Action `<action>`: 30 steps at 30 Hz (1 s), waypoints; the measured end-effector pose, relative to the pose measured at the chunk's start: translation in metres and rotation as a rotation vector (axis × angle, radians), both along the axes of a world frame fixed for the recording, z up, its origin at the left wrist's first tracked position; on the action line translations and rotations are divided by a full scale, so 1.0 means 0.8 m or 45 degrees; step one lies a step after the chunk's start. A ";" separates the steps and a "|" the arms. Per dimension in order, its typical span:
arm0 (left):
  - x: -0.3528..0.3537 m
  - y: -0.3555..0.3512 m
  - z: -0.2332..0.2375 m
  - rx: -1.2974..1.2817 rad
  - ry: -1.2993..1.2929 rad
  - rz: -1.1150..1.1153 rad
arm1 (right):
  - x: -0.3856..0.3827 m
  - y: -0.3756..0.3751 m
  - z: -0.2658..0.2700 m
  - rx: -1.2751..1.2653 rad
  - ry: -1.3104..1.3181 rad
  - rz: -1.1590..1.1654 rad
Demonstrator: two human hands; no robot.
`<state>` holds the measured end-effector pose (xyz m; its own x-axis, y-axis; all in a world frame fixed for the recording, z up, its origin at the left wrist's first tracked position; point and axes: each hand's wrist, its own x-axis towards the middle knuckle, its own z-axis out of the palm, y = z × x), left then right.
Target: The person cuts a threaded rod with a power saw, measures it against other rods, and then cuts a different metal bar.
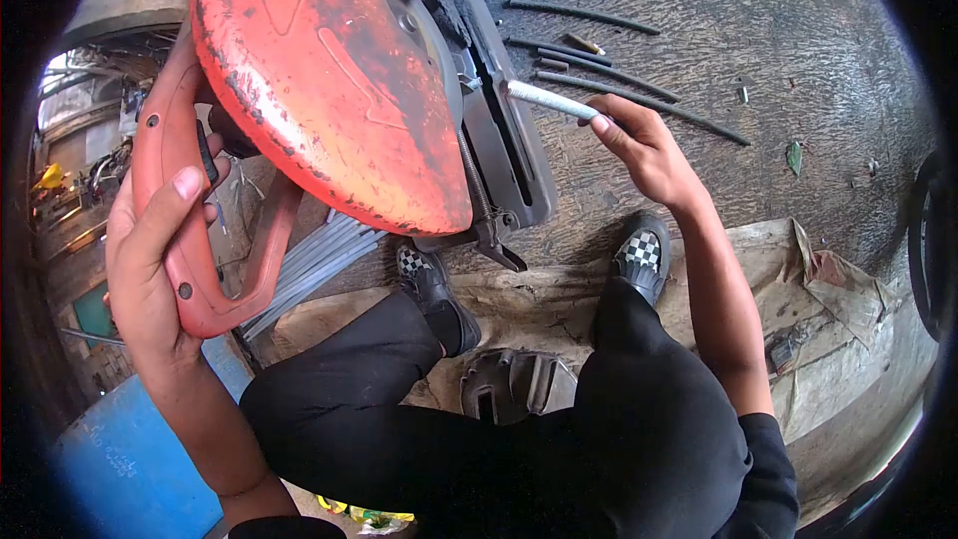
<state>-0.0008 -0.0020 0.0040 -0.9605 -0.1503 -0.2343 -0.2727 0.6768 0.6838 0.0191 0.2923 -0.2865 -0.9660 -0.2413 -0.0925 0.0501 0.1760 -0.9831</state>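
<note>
Head view, and from my seat I see the left hand [150, 260] at the left of the frame, its fingers wrapped tight round the red handle [195, 279] of a cut-off saw, with the thumb laid along the grip. The saw's orange-red blade guard [329, 70], scuffed and rusty, fills the upper middle of the frame and is tilted toward me.

The right hand [644, 150] is at centre right, its fingers pinched together on the near end of a pale rod [549, 100]. The rod's far end runs left into the dark saw base [514, 140], just beside the blade.

Several dark rods [639, 100] lie loose on the floor [798, 40] in the upper right, well apart from the pale one. A bundle of grey bars [319, 255] lies under the saw at centre left.

A blue drum [130, 459] stands at the lower left; I cannot tell what is in it. A round dark part [514, 384] sits between the person's legs, and checkered shoes [639, 255] rest on a worn sheet [828, 289].
</note>
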 end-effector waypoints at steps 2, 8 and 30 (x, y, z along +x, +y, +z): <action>0.000 0.001 -0.001 -0.008 -0.001 -0.010 | -0.002 0.001 -0.012 -0.076 -0.018 0.005; 0.002 0.004 -0.002 -0.024 0.045 0.046 | -0.023 0.003 -0.006 0.143 -0.110 0.021; 0.004 0.002 -0.006 0.116 0.116 0.183 | -0.093 -0.047 0.022 1.073 0.758 -0.167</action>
<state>0.0027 -0.0005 -0.0012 -0.9484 -0.2699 -0.1663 -0.2965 0.5695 0.7666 -0.0553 0.2544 -0.2690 -0.9247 -0.2093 0.3180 -0.3345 0.8457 -0.4159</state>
